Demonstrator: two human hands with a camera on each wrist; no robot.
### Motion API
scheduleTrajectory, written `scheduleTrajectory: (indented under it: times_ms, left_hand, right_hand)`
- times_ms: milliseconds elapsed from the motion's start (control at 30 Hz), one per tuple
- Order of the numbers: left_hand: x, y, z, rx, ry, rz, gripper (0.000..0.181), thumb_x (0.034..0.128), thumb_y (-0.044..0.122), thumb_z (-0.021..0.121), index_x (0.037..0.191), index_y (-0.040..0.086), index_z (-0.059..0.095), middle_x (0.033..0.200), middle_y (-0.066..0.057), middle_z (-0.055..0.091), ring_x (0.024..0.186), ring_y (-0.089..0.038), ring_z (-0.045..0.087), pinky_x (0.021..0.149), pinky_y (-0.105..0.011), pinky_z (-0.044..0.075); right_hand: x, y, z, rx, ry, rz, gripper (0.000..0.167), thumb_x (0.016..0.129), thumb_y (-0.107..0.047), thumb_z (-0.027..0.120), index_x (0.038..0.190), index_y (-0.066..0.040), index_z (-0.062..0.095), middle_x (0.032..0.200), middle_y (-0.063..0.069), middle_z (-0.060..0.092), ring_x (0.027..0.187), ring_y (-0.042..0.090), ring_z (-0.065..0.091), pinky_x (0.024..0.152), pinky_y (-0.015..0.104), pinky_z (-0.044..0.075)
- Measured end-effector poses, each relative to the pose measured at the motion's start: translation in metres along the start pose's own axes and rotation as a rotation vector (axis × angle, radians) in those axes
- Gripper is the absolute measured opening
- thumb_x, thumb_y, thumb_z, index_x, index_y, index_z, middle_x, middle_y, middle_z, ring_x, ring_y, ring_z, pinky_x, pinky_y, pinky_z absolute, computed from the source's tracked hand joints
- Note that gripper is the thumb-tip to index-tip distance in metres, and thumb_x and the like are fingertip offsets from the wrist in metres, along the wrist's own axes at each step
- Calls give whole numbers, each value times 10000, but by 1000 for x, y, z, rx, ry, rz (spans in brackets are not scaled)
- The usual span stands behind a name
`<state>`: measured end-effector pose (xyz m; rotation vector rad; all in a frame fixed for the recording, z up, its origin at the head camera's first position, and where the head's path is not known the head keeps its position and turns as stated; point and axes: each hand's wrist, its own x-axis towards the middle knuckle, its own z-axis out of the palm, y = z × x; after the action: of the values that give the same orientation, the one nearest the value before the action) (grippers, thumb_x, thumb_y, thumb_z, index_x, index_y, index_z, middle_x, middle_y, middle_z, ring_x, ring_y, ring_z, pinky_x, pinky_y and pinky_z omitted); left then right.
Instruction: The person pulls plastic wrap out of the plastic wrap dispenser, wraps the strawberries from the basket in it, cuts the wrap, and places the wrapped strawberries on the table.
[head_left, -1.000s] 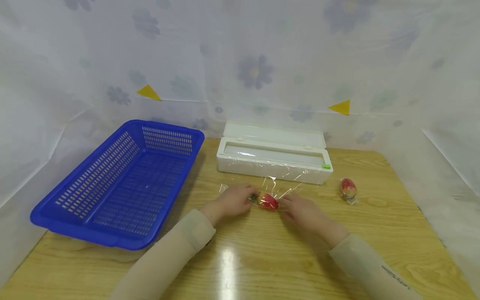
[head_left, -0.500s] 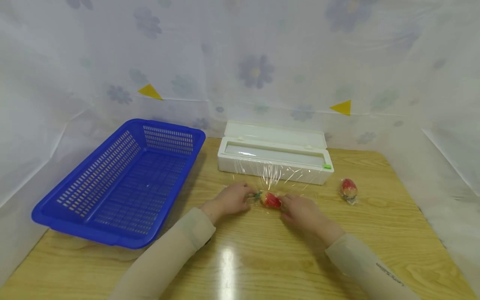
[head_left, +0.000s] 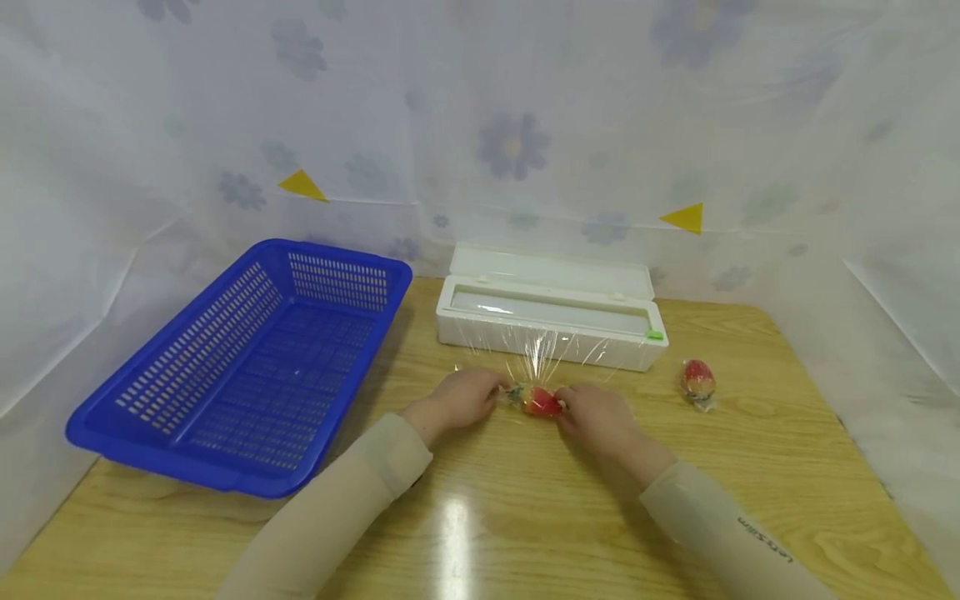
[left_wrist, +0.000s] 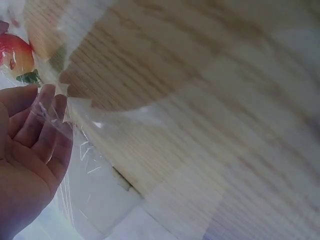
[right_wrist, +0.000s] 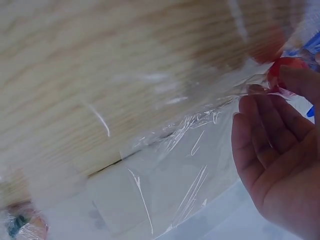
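Between the left hand (head_left: 463, 397) and the right hand (head_left: 602, 418), a red-and-yellow fruit (head_left: 541, 401) is being held in clear film (head_left: 536, 357) over the table (head_left: 525, 517), its green end being turned left and its red tip right. Just beside the green end, the film is being pinched by the left thumb and fingers. At the red tip, the film is being pinched by the right hand. Creases are being drawn in it toward a white box (head_left: 551, 337) at the far side, its lid (head_left: 551, 271) leaning back. A second wrapped fruit (head_left: 698, 381) is being supported farther right, a blue basket (head_left: 356, 367) at the left.
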<state>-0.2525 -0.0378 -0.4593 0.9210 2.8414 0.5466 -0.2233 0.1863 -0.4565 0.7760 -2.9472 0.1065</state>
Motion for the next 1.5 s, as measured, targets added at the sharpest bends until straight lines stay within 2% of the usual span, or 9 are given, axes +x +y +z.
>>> scheduleTrajectory:
  times_ms: [100, 133, 333, 367, 500, 733, 967, 1300, 1500]
  left_hand:
    - [-1, 1, -1, 18, 10, 1, 230, 910, 94, 522, 1111, 90, 633, 1096, -76, 680, 1029, -255, 634, 927, -390, 481]
    - [2, -5, 4, 24, 29, 22, 205, 928, 140, 508, 1082, 120, 643, 1065, -48, 689, 996, -232, 644, 900, -376, 490]
    - [0, -5, 4, 25, 37, 13, 169, 942, 211, 529, 983, 150, 680, 988, -12, 706, 940, -199, 655, 869, -359, 498]
    - [-2, 2, -1, 24, 24, -11, 158, 929, 181, 549, 987, 130, 687, 1004, -30, 707, 964, -215, 654, 896, -374, 490]
    - [-1, 2, -1, 12, 42, -49, 165, 932, 205, 549, 996, 155, 693, 1021, -8, 709, 985, -211, 648, 938, -408, 443]
    - [4, 6, -5, -38, 22, -166, 184, 952, 250, 512, 983, 179, 680, 1003, 3, 702, 980, -209, 623, 990, -474, 342]
    - [10, 9, -8, -47, 32, -234, 218, 971, 257, 469, 1013, 173, 665, 1031, -18, 684, 1018, -231, 601, 1009, -507, 335]
    - [20, 6, -9, -62, 42, -323, 243, 981, 264, 447, 1074, 188, 659, 1085, -12, 689, 1059, -246, 609, 1012, -496, 348]
    - [23, 9, -7, -67, 42, -356, 242, 977, 243, 452, 1085, 147, 647, 1087, -19, 683, 1036, -230, 612, 993, -463, 365]
  right_hand:
    - [0, 0, -1, 1, -8, 1, 160, 797, -162, 650, 947, -105, 645, 826, 27, 650, 780, 225, 613, 584, 356, 499]
    - [0, 0, -1, 7, -8, 3, 169, 797, -159, 648, 957, -103, 651, 843, 31, 657, 798, 227, 617, 601, 361, 508]
    - [0, 1, -1, 38, 21, -11, 189, 805, -106, 639, 990, -78, 668, 910, 54, 673, 858, 250, 622, 693, 395, 526]
    - [0, 1, -1, 38, 28, -18, 187, 810, -96, 637, 993, -75, 667, 915, 55, 673, 860, 252, 621, 696, 395, 527]
    - [1, 4, -1, 37, 38, -25, 194, 816, -80, 637, 1008, -69, 662, 912, 53, 662, 859, 258, 621, 654, 391, 529]
    - [8, 9, -6, 111, -48, 28, 229, 855, -113, 603, 1076, -60, 634, 946, 81, 645, 905, 275, 613, 705, 433, 534]
    - [14, 12, -11, 160, -85, 21, 248, 854, -92, 587, 1087, -10, 611, 961, 117, 654, 921, 309, 620, 809, 460, 517]
    - [29, 18, -13, 245, -151, 97, 247, 913, -100, 467, 1099, -35, 616, 1024, 121, 676, 987, 321, 632, 875, 474, 497]
    - [33, 22, -10, 339, -113, 189, 231, 936, -154, 478, 1088, -28, 600, 954, 107, 643, 815, 226, 584, 737, 406, 492]
